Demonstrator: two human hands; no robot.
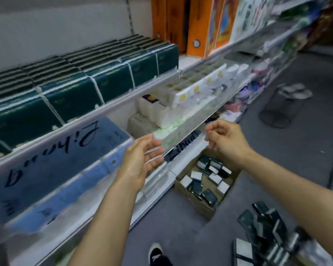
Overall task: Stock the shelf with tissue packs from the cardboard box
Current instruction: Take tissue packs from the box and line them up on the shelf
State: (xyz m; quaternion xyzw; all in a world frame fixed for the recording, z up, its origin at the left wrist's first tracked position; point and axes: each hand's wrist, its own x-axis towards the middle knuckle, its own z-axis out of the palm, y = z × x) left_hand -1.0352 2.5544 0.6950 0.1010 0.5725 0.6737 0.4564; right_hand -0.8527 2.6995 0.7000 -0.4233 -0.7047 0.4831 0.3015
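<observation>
Your two bare forearms are reaching out in front of the shelf, and neither hand is holding anything. Your left hand is hanging just before the shelf's lower tier, palm turned inward, its fingers lying straight and loosely spread. Your right hand is hovering to the right of that, above the cardboard box, with its fingers loosely curled around nothing.

Dark green tissue packs are sitting in tight rows on the shelf's upper tier, bound with white string. More dark packs are lying jumbled inside the cardboard box, which is standing on the floor against the foot of the shelf. Another heap of loose packs is lying on the floor, farther out from the shelf than the box.

Blue packages with dark lettering are filling the shelf's lower tier on the left, white packs are sitting right of them, and orange boxes are standing upright on the upper tier beyond the green rows. Your black shoe is showing on the floor beside the shelf's base.
</observation>
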